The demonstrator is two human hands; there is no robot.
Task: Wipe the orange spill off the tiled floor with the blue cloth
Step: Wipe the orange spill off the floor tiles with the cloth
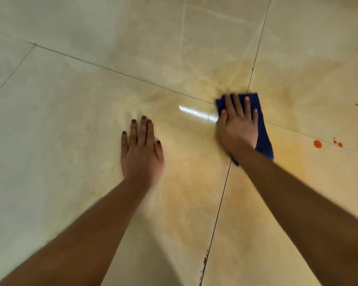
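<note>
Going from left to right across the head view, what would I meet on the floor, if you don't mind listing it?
Left hand flat on the tiles → bright glare streak → right hand pressing the blue cloth → large orange drop → smaller orange spots.

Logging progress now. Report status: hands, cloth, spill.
Right hand flat on blue cloth, pressing it to tiled floor. Left hand flat on bare tile, empty. Orange smear remains; orange drops right of cloth untouched. Nothing in the way.

Both forearms bare, no sleeves — left hand point(141, 153) wears dark polish on its nails.
</note>
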